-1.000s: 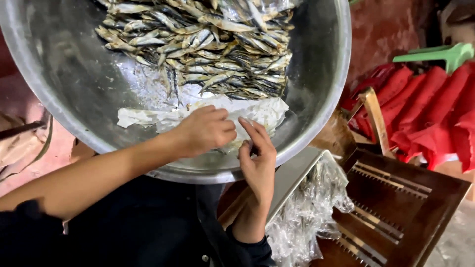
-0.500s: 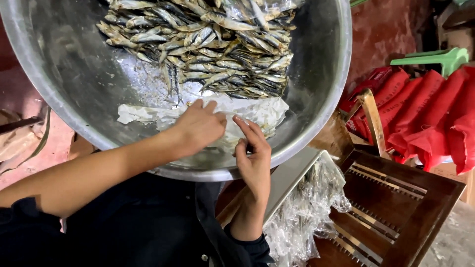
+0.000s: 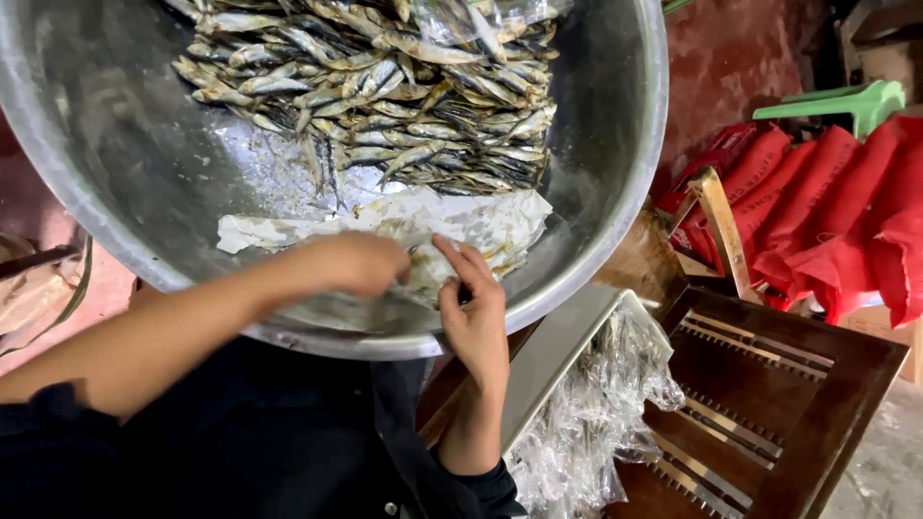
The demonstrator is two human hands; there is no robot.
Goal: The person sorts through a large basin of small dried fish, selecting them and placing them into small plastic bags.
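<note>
Since half a second ago both hands drop toward six o'clock of the big metal basin (image 3: pixel 615 221), where I see dried fish (image 3: pixel 385 86) heaped at twelve and, below, thin limp paper (image 3: pixel 481 226), tear-prone I judge, pinched by my left hand (image 3: pixel 361 264), my right hand (image 3: pixel 471 308) open-fingered at its edge.

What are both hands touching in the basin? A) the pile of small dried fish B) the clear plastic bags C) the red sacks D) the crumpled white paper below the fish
D: the left hand and right hand both rest on the crumpled white paper at the near side of the metal basin, while the pile of small dried fish lies farther up, apart from the fingers.
</note>
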